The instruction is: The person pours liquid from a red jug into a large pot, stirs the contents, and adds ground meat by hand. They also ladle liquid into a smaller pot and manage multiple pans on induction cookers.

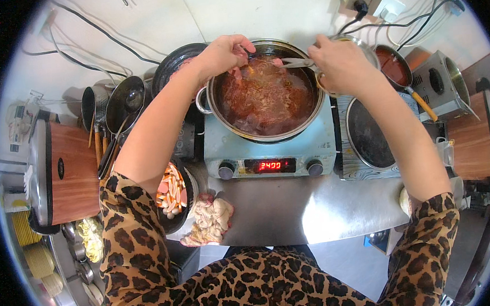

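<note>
My left hand (230,55) pinches a thin skewer (263,60) above the back of a steel pot (269,136). A pink piece of meat (278,61) is near the skewer's far end, at the blades of the scissors (296,62). More pink meat (236,73) hangs just under my left fingers. My right hand (340,63) grips the scissors over the pot's right rim. Whether the blades are fully closed is hard to tell. Reddish-brown broth (267,101) fills the pot. A black pan (178,56) with raw meat stands behind my left forearm.
The pot sits on an induction cooker (270,153) with a lit display. Left are a bowl of cut sausages and sticks (171,191), a crumpled cloth (211,218) and pans (126,101). Right are a round black plate (370,137) and a saucepan of red sauce (393,68).
</note>
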### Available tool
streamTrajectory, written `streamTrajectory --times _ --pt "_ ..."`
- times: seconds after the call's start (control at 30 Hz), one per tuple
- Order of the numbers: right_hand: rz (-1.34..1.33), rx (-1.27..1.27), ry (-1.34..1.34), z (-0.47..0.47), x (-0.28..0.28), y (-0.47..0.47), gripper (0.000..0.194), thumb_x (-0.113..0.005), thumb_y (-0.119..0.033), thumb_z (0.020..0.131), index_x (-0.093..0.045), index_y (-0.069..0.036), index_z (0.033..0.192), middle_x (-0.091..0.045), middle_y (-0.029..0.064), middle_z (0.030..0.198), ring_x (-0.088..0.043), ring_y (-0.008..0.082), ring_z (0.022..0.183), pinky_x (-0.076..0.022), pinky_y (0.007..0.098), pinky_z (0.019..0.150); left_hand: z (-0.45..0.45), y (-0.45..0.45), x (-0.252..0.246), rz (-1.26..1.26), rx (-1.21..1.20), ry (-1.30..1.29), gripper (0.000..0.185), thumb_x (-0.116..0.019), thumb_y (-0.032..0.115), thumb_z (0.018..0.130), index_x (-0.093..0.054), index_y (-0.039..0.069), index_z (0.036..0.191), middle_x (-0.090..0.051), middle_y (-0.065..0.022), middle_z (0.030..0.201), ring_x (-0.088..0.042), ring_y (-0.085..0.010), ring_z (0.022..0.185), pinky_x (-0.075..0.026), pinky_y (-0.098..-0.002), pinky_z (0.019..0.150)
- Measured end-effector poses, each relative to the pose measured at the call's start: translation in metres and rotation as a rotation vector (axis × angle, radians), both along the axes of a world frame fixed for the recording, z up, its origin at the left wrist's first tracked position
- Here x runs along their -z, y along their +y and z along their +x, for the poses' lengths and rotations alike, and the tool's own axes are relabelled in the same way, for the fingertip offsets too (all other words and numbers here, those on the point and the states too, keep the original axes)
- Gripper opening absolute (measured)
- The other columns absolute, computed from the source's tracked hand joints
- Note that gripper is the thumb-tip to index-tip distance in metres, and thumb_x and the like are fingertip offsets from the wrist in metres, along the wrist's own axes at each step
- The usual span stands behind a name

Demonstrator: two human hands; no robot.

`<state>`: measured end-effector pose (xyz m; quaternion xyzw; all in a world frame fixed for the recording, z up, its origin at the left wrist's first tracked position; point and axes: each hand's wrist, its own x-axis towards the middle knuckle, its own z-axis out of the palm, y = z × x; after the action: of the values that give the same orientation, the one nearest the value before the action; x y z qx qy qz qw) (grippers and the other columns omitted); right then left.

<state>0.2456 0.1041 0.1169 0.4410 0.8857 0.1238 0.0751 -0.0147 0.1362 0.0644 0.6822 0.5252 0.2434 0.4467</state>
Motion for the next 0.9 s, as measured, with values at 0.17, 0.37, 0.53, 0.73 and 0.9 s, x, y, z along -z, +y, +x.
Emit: streamTrajectory --times 0.17,0.37,0.53,0.73,0.9 --pt "-0.117 -0.041 0.077 -0.001 -0.006 0.001 0.045 -0.077 -0.019 0.069 -0.061 -0.005 0.108 -0.057 0.0137 0.106 -0.064 0.0306 0.09 -0.054 0.0395 0.078 0.001 0.007 0.002 0.016 0.163 -0.08 0.029 -0.051 -0.011 0.084 -0.056 0.005 0.107 -0.063 -0.0032 0.088 -0.064 -0.0124 0.074 -0.051 -0.0249 0.062" --pt "-0.048 -0.048 0.248 -0.024 0.026 0.024 0.025 -0.067 -0.004 0.071 -0.067 -0.004 0.096 -0.062 0.0145 0.092 -0.064 0.0331 0.091 -0.0537 0.0412 0.079 -0.01 0.018 -0.002 0.06 0.075 0.023 0.027 -0.05 -0.011 0.085 -0.057 0.003 0.107 -0.064 -0.0052 0.085 -0.062 -0.0124 0.073 -0.051 -0.0241 0.06" --pt "-0.027 0.011 0.169 -0.017 0.021 0.027 0.026 -0.069 -0.011 0.072 -0.066 -0.003 0.096 -0.062 0.0169 0.1 -0.066 0.0344 0.091 -0.055 0.0426 0.077 -0.019 0.007 -0.001 -0.12 -0.031 -0.112 0.024 -0.047 -0.007 0.091 -0.058 0.0 0.111 -0.065 -0.0071 0.085 -0.061 -0.013 0.071 -0.051 -0.0238 0.059" --pt "-0.156 -0.022 0.124 -0.002 -0.012 -0.018 0.041 -0.074 -0.026 0.07 -0.064 -0.005 0.103 -0.06 0.0175 0.104 -0.066 0.0348 0.092 -0.0543 0.0438 0.078 -0.007 -0.029 -0.003 -0.214 -0.024 -0.357 0.028 -0.051 -0.006 0.089 -0.058 0.0 0.115 -0.066 -0.0079 0.093 -0.062 -0.0142 0.08 -0.052 -0.0263 0.071" --pt "-0.267 -0.072 0.23 -0.002 -0.011 -0.048 0.048 -0.076 -0.032 0.068 -0.064 -0.007 0.107 -0.059 0.0168 0.105 -0.064 0.0334 0.095 -0.0537 0.0435 0.078 -0.004 -0.051 0.005 -0.11 0.105 -0.265 0.035 -0.06 -0.013 0.073 -0.066 0.0 0.105 -0.068 -0.0067 0.094 -0.064 -0.0162 0.086 -0.051 -0.0274 0.08"
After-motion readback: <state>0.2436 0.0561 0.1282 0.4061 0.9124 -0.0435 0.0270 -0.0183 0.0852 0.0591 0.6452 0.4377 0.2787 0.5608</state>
